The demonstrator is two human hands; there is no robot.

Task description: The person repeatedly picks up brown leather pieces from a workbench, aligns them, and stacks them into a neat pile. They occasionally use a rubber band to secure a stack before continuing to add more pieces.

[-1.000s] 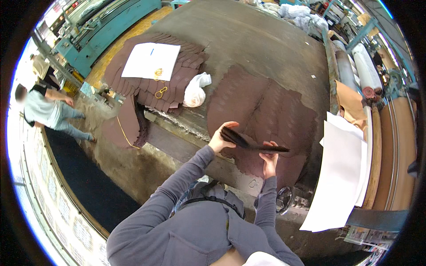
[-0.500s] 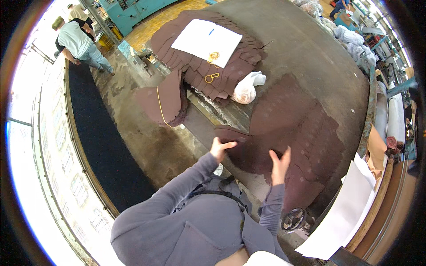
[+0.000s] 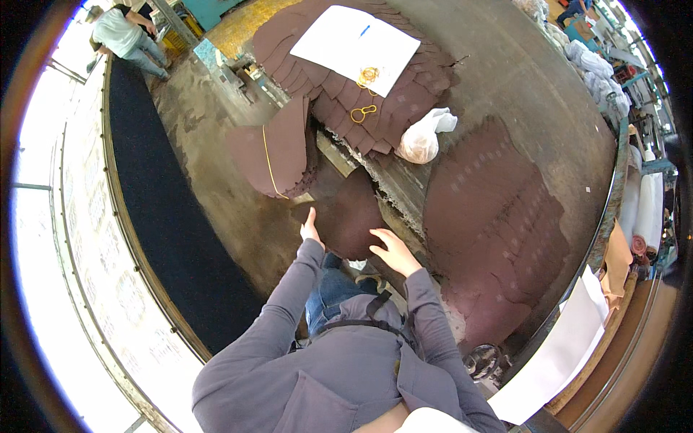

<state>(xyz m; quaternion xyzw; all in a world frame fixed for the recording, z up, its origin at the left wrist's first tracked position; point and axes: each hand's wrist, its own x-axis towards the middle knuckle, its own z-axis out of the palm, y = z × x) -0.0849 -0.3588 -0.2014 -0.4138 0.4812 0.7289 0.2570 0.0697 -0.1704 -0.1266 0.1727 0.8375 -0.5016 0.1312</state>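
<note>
A brown cut fabric piece [image 3: 352, 216] with a curved outline, perhaps several layers thick, is between my hands in front of my body. My left hand [image 3: 310, 229] grips its left edge, fingers partly hidden. At the opposite edge, my right hand [image 3: 395, 252] holds it, its lower fingers out of sight. Just beyond lies a bundle of similar brown pieces [image 3: 278, 148] with a yellow cord [image 3: 271, 162] across it. On the table to the right, more brown pieces [image 3: 498, 224] lie spread in overlapping layers.
A large overlapping pile of brown pieces [image 3: 339, 119] carries a white sheet [image 3: 346, 43], a blue pen [image 3: 364, 30] and yellow cords [image 3: 368, 78]. Beside it sits a knotted plastic bag [image 3: 419, 144]. A handwheel [image 3: 482, 359] is at lower right. Another person [image 3: 119, 32] stands far left.
Both hands have moved left, carrying the brown fabric piece away from the spread layers to in front of my body. The distant person at far left has shifted in the view.
</note>
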